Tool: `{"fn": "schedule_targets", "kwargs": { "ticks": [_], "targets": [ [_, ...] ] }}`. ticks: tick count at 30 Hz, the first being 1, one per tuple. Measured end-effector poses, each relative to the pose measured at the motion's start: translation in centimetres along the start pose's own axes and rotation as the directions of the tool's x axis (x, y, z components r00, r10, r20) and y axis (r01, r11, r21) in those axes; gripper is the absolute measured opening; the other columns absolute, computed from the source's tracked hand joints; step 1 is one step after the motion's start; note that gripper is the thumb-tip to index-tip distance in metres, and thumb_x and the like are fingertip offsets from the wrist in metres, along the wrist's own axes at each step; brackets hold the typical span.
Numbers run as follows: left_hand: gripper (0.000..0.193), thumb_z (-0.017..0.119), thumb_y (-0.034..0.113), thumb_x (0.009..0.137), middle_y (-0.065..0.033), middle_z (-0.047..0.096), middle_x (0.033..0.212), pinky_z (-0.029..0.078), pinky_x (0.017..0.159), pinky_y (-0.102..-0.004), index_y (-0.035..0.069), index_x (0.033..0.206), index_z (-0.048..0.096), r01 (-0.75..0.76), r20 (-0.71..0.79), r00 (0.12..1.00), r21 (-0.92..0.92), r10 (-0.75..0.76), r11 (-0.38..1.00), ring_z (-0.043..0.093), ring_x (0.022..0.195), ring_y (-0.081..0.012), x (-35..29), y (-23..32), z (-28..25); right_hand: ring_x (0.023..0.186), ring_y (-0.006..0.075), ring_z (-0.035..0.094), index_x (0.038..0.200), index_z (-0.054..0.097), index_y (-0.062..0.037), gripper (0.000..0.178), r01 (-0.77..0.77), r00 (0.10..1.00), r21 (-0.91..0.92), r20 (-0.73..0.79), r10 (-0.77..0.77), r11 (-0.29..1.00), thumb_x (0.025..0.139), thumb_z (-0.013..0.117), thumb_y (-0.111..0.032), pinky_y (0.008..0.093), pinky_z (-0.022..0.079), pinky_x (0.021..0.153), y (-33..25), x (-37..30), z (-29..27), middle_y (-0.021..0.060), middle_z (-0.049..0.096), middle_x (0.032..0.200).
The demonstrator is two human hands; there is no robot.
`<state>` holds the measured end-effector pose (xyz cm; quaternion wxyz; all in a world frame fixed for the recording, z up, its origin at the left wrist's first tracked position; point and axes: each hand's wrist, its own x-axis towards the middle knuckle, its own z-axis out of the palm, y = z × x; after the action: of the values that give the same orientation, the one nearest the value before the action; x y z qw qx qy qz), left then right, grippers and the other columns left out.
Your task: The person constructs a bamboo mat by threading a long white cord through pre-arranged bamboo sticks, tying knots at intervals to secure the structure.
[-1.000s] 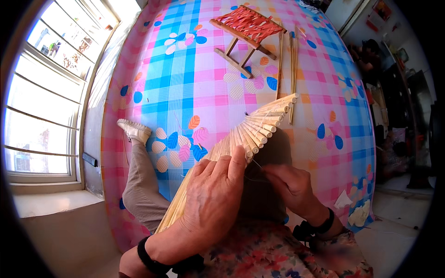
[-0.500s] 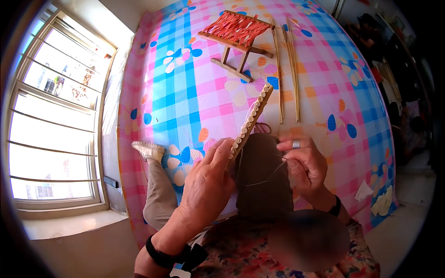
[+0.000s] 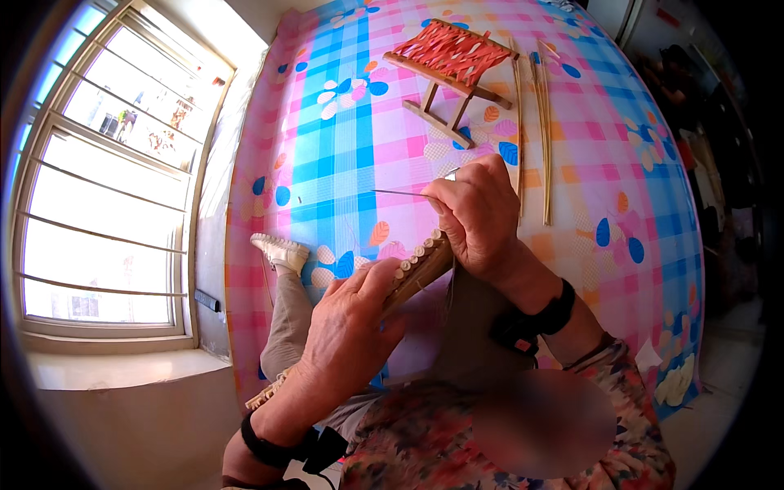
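Right fingers [image 3: 454, 194] and needle [image 3: 398, 193] now farther forward, beyond stick bundle [image 3: 421, 269]

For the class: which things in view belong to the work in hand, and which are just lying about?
In use:
- row of pale sticks, held in the left hand
- thin needle, held in the right hand

Apparently just lying about:
- stool with red woven seat
- long thin rods (possibly spare material)
- dark bar near the window
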<state>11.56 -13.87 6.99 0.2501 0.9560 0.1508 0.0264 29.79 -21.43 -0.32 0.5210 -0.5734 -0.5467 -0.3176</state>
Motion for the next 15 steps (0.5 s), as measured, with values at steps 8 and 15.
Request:
{"fn": "schedule_targets", "kwargs": {
  "ticks": [8, 15],
  "targets": [
    [0.034, 0.066, 0.012, 0.077, -0.0143, 0.061, 0.096, 0.047, 0.068, -0.0437, 0.005, 0.108, 0.054, 0.006, -0.241, 0.971, 0.022, -0.001, 1.000, 0.060, 0.085, -0.0369, -0.9, -2.4, 0.2, 0.066, 0.0244, 0.047, 0.086, 0.060, -0.0053, 0.018, 0.015, 1.000, 0.004, -0.012, -0.015, 1.000, 0.071, 0.068, 0.000, 0.0351, 0.039, 0.059, -1.5, 2.0, 2.4, 0.0071, 0.047, 0.071],
    [0.030, 0.065, 0.012, 0.078, -0.0143, 0.062, 0.096, 0.048, 0.070, -0.0432, 0.006, 0.106, 0.056, 0.037, -0.241, 0.969, -0.057, -0.050, 0.998, 0.061, 0.085, -0.0369, -0.6, -3.6, -0.7, 0.075, 0.0259, 0.053, 0.087, 0.060, -0.0063, 0.015, -0.031, 0.999, 0.002, 0.013, 0.031, 1.000, 0.075, 0.068, -0.003, 0.0339, 0.042, 0.063, -2.2, 3.1, 1.9, 0.0068, 0.053, 0.076]
  ]
}}
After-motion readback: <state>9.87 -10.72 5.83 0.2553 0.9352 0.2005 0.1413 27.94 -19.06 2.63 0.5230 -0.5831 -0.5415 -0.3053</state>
